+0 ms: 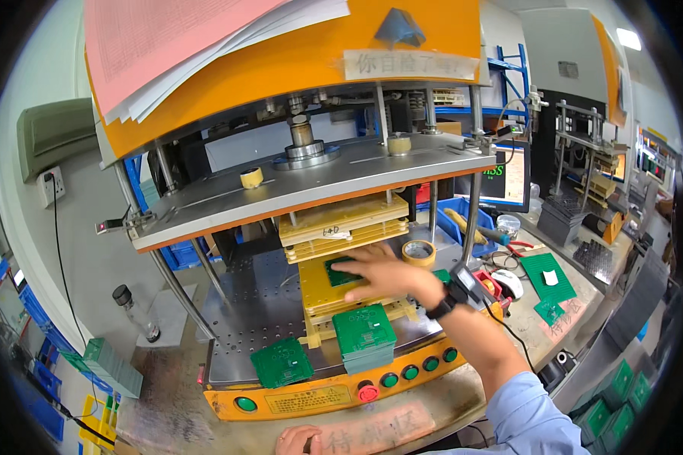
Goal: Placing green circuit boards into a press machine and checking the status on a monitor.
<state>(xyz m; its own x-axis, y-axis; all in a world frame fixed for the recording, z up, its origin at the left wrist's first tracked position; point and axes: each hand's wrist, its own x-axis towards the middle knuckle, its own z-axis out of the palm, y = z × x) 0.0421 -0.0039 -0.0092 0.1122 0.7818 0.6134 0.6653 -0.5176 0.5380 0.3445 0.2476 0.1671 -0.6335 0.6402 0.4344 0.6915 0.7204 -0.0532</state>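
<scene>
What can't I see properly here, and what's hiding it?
- Head view: part of the green board on the yellow plate; the right hand covers it.
- Head view: part of the left hand; the bottom edge cuts it off.
- Head view: how many pieces are in the front green stack; its layers look too thin to count.

This is an electronics workshop of the factory kind: a bench-top press (pixel 228 206) with an orange head (pixel 296 62) fills the middle of the frame, its front edge bearing green push buttons (pixel 410 372) and a red stop button (pixel 368 392). Green circuit boards (pixel 364 331) stand stacked at the lower centre, with further board stacks (pixel 616 418) at the lower right. Toward the upper right are a second press (pixel 558 64), a blue metal rack (pixel 523 74) and a computer monitor (pixel 514 183).
</scene>
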